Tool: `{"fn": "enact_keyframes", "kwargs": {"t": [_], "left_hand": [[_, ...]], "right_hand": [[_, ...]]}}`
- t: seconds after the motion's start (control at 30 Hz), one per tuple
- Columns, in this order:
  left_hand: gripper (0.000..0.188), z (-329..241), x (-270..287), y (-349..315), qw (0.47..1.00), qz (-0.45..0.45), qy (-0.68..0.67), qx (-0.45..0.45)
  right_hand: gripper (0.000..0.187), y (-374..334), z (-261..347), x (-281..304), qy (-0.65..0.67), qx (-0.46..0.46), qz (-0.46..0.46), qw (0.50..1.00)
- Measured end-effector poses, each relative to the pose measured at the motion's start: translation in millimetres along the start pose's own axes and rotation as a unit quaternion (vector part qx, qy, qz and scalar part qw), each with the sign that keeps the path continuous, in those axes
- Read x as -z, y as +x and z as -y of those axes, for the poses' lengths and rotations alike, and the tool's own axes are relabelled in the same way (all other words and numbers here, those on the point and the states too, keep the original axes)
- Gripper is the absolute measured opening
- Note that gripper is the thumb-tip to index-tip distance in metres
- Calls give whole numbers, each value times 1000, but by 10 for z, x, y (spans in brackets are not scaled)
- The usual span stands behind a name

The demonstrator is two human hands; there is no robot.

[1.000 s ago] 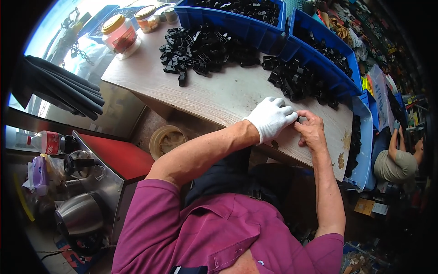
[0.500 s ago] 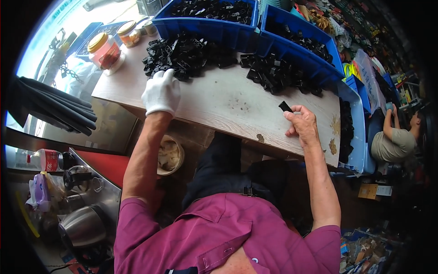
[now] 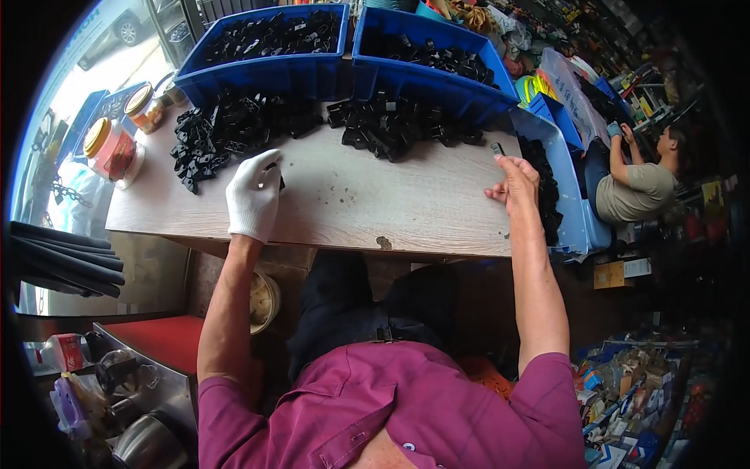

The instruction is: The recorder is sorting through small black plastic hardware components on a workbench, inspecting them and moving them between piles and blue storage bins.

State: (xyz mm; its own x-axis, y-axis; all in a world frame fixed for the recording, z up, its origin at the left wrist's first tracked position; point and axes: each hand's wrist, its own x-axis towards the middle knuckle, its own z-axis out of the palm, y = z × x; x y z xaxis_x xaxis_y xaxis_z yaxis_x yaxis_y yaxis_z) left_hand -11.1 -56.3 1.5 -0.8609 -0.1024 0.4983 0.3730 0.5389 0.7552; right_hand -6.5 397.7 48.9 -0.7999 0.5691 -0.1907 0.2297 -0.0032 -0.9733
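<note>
My left hand [image 3: 254, 195], in a white knit glove, is over the table beside the left heap of black plastic parts [image 3: 215, 141]. Its thumb and fingers are closed on a small black plastic part [image 3: 282, 184], mostly hidden by the glove. Bare, my right hand [image 3: 517, 184] pinches another small black part [image 3: 497, 148] between thumb and forefinger. That hand is at the table's right end, close to the light blue bin [image 3: 582, 205], which holds more black parts. A second heap of black parts [image 3: 391, 129] lies between my hands, farther back.
Two blue crates [image 3: 258, 78] [image 3: 437, 84] full of black parts line the back of the wooden table [image 3: 344, 223]. Lidded jars [image 3: 113, 152] stand at its left end. A bucket [image 3: 266, 301] is below the table. A co-worker [image 3: 637, 184] sits at the far right.
The whole view has swung to the right. My right hand has carried its black part closer to the light blue bin. My left hand has come away from the left heap.
</note>
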Motion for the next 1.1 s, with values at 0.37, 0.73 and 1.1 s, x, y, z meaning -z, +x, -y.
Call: {"fn": "enact_keyframes", "kwargs": {"t": [0.37,0.73,1.1], "left_hand": [[8,-108,-279,-13,965,-5,233,-123],[24,-191,-68,-34,955,115,173,-212],[14,-324,-153,-118,944,97,231,-216]], "right_hand": [[53,229,29,-259,-94,22,13,995],[50,510,-41,-597,-266,112,34,957],[43,420,-34,-526,-284,84,57,954]]}}
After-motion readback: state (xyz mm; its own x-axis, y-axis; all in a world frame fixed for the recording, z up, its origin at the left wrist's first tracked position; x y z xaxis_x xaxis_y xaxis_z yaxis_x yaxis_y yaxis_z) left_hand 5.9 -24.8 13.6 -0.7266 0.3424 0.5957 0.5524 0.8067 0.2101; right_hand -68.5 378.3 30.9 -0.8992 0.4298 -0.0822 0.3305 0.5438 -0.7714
